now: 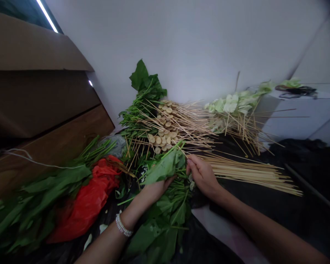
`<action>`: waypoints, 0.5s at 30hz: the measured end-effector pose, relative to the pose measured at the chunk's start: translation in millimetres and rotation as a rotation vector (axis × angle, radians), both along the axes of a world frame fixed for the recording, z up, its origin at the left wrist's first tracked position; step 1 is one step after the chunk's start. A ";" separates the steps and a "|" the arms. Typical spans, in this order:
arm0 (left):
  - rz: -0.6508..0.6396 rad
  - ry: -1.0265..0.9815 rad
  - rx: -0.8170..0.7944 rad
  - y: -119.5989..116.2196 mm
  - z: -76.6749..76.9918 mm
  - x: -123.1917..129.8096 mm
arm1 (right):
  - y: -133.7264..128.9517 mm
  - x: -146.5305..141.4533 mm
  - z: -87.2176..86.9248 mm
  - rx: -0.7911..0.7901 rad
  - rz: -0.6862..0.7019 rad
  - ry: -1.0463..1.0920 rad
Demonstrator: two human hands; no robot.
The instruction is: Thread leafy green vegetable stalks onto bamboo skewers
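My left hand (165,182) is closed around a small bunch of leafy greens (165,168), which covers most of its fingers. Just right of that bunch, my right hand (200,174) pinches what looks like a thin bamboo skewer; its length is mostly hidden. Beneath both hands lies a heap of loose greens (165,216) with stems toward the hands. Behind them are skewers threaded with pale round slices (165,135), piled with their sticks pointing right. A bundle of bare bamboo skewers (258,174) lies right of my right hand.
Skewered greens (143,99) lean against the white wall (195,47). Skewers with pale cabbage-like leaves (233,104) stand at the back right. More greens (38,198) rest by a red plastic bag (90,201) on the left, beside a cardboard box (30,99). Black plastic (242,209) covers the surface.
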State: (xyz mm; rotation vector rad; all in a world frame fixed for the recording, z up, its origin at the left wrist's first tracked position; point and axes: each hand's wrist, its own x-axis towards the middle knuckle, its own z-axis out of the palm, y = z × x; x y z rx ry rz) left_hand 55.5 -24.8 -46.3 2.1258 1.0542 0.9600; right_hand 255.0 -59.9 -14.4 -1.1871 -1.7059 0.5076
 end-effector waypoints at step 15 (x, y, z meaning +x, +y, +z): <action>0.079 0.016 -0.011 -4.5 7.6 5.0 | -1.8 3.7 2.7 0.012 -0.035 0.086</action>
